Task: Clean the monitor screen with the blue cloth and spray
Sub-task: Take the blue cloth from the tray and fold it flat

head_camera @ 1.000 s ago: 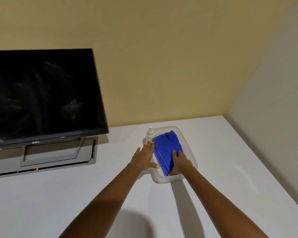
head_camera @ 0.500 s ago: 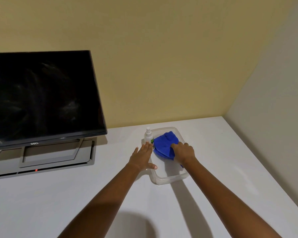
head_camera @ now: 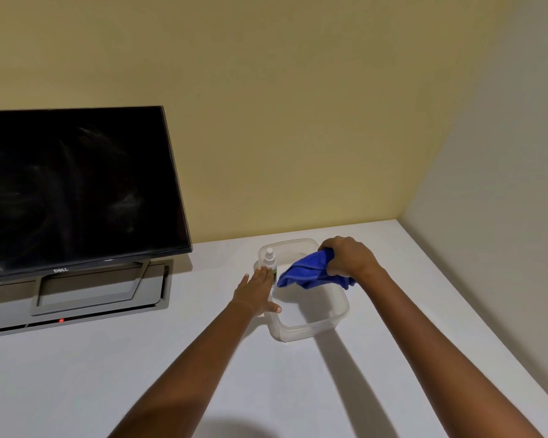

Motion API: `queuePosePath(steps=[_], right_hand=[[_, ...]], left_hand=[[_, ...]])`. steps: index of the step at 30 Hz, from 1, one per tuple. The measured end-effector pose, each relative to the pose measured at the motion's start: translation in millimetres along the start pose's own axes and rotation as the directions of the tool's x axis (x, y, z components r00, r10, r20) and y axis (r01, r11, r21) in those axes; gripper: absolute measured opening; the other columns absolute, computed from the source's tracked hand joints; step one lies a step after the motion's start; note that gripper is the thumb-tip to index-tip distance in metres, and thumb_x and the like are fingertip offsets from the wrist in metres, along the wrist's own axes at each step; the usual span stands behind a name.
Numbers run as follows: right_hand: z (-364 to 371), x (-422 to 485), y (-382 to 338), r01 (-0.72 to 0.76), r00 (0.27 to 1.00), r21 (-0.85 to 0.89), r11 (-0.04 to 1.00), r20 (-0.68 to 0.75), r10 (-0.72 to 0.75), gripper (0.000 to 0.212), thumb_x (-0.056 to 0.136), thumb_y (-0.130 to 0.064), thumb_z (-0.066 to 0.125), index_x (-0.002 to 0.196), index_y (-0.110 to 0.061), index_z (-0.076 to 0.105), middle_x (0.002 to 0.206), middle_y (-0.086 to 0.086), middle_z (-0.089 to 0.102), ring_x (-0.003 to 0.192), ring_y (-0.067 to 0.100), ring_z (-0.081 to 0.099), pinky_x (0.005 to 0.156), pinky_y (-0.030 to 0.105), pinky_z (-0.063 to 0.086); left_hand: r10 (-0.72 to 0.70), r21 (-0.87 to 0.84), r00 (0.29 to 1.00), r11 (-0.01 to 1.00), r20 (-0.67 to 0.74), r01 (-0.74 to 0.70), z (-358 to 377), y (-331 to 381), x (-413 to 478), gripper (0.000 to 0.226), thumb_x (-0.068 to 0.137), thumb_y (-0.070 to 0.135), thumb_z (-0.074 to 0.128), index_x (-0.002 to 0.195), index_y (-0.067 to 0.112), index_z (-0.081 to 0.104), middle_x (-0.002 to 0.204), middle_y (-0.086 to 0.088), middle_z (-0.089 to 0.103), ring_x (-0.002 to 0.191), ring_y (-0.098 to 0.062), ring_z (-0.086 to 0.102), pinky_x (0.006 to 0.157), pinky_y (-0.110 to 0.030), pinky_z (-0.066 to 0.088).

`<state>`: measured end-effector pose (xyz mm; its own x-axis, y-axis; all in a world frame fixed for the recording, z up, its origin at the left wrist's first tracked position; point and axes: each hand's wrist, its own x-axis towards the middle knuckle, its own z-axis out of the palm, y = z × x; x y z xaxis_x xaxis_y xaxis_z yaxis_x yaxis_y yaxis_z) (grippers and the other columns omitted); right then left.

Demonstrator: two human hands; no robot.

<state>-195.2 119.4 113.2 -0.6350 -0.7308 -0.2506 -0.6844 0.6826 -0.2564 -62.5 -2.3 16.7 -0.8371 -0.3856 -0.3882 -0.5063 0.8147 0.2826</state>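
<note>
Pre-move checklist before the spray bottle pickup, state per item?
1. Blue cloth in right hand grip: ok, bunched above the clear tub.
2. Cloth fully clear of tub: cannot tell, its lower edge hangs low over it.
3. Spray bottle upright: ok, at the tub's far left corner.
4. Left hand grip on bottle: not ok, fingers straight, tips beside the bottle.
5. Monitor screen in view: ok, dark and smeared.

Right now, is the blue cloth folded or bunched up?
Bunched, not folded: the right hand grips the blue cloth crumpled over the clear container.
</note>
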Motion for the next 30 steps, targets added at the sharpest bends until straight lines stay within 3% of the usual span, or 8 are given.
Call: queuePosePath(steps=[3, 5, 9, 14, 19, 24, 27, 30], right_hand=[[-17, -11, -1, -0.015, 1.0, 0.198, 0.98, 0.002, 0.014, 0.04, 0.074, -0.002, 0.053, 0.11, -0.018, 0.06, 0.092, 0.004, 0.057, 0.056, 0.02, 0.053, 0.044, 0.024, 0.044], [-28, -18, 1, -0.017, 1.0, 0.328, 0.945, 0.022, 0.011, 0.038, 0.072, -0.001, 0.057, 0.104, -0.02, 0.061, 0.088, 0.004, 0.057, 0.059, 0.023, 0.057, 0.04, 0.024, 0.045], [-42, -29, 2, 0.024, 0.995, 0.571, 0.821, 0.062, -0.073, 0.032, 0.071, 0.004, 0.063, 0.096, -0.017, 0.065, 0.086, 0.005, 0.061, 0.071, 0.021, 0.058, 0.052, 0.025, 0.049], [-28, -38, -5, -0.002, 0.971, 0.743, 0.669, 0.161, -0.176, 0.035, 0.073, 0.006, 0.066, 0.1, -0.017, 0.064, 0.093, 0.006, 0.063, 0.079, 0.019, 0.06, 0.066, 0.023, 0.051], [4, -41, -30, -0.01, 0.94, 0.801, 0.599, 0.212, -0.268, 0.042, 0.072, 0.007, 0.066, 0.105, -0.017, 0.062, 0.101, 0.006, 0.062, 0.088, 0.02, 0.06, 0.078, 0.026, 0.051], [38, -45, -76, 0.047, 0.901, 0.688, 0.724, 0.283, -0.328, 0.055, 0.076, 0.003, 0.065, 0.123, -0.021, 0.049, 0.113, 0.007, 0.056, 0.097, 0.022, 0.056, 0.081, 0.029, 0.048], [54, -50, -110, 0.138, 0.885, 0.633, 0.762, 0.267, -0.383, 0.06, 0.081, -0.006, 0.066, 0.133, -0.021, 0.04, 0.116, 0.003, 0.051, 0.106, 0.021, 0.053, 0.093, 0.032, 0.046], [63, -57, -146, 0.225, 0.917, 0.683, 0.695, 0.092, -0.387, 0.06, 0.086, -0.026, 0.065, 0.138, -0.023, 0.035, 0.127, 0.002, 0.05, 0.121, 0.018, 0.047, 0.099, 0.029, 0.041]], left_hand=[[0.021, -0.068, 0.999, 0.997, -0.034, -0.023, 1, 0, -3, 0.087, 0.087, 0.036, 0.056, 0.146, 0.009, -0.002, 0.158, -0.008, 0.0, 0.146, -0.021, 0.0, 0.118, -0.039, 0.002], [0.008, -0.252, 0.99, 0.967, -0.14, -0.044, 1, -2, -6, 0.082, 0.088, 0.037, 0.054, 0.147, 0.013, 0.003, 0.156, -0.009, 0.014, 0.144, -0.023, 0.011, 0.116, -0.039, 0.011], [-0.175, -0.693, 0.888, 0.694, -0.426, -0.196, -8, -12, -14, 0.053, 0.09, 0.024, 0.055, 0.138, 0.012, 0.035, 0.139, -0.009, 0.047, 0.131, -0.024, 0.041, 0.102, -0.027, 0.034], [-0.238, -0.738, 0.774, 0.552, -0.586, -0.389, -29, -38, -34, 0.017, 0.088, 0.001, 0.051, 0.091, 0.017, 0.057, 0.089, 0.008, 0.06, 0.09, -0.02, 0.054, 0.07, 0.004, 0.036], [-0.268, -0.74, 0.754, 0.544, -0.6, -0.396, -53, -67, -65, 0.012, 0.089, 0.003, 0.053, 0.087, 0.013, 0.056, 0.086, -0.004, 0.061, 0.089, -0.024, 0.054, 0.087, -0.031, 0.041], [-0.258, -0.739, 0.755, 0.537, -0.602, -0.406, -77, -90, -97, 0.007, 0.091, 0.012, 0.052, 0.089, 0.008, 0.057, 0.083, -0.007, 0.061, 0.081, -0.021, 0.056, 0.073, -0.03, 0.043], [-0.209, -0.672, 0.775, 0.657, -0.597, -0.341, -85, -100, -115, 0.01, 0.09, 0.021, 0.055, 0.082, 0.015, 0.06, 0.079, -0.003, 0.062, 0.077, -0.018, 0.057, 0.072, -0.028, 0.045], [-0.1, -0.518, 0.818, 0.815, -0.567, -0.259, -85, -110, -130, 0.014, 0.088, 0.021, 0.056, 0.089, 0.008, 0.063, 0.084, -0.009, 0.063, 0.078, -0.019, 0.057, 0.075, -0.032, 0.046]])
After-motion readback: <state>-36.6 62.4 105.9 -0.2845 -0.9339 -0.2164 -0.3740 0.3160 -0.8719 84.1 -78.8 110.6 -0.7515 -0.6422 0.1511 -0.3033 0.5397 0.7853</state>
